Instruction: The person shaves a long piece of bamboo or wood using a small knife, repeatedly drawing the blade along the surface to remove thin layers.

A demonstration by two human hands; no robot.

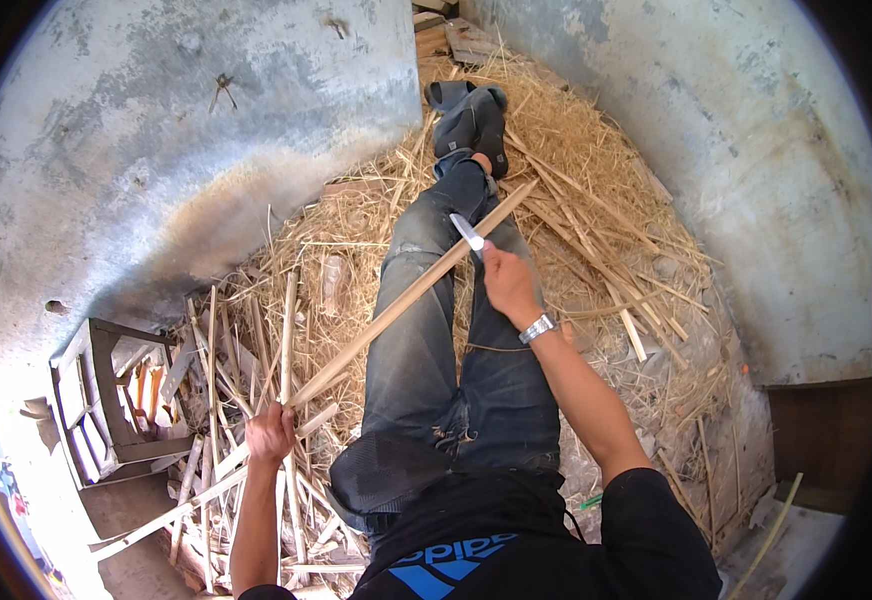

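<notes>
A long, pale bamboo strip [396,314] slants across my outstretched legs, from near my shins down to the left. My left hand [271,433] is closed around it at the lower left. In my right hand [511,285], above the knees, is a knife [467,233] whose bright blade lies against the strip near its far end. The fingers wrap the handle and hide most of it. Below the left hand, a pale length [171,512] continues toward the lower left; I cannot tell whether it is the same strip. A dark pad [386,470] lies on my lap.
Shavings [576,130] cover the ground around my feet. Loose strips [596,250] lie right of my legs, with more at the left beside a wooden frame [106,400]. Worn grey walls [206,110] stand on both sides. A clear bottle [334,283] lies left of my legs.
</notes>
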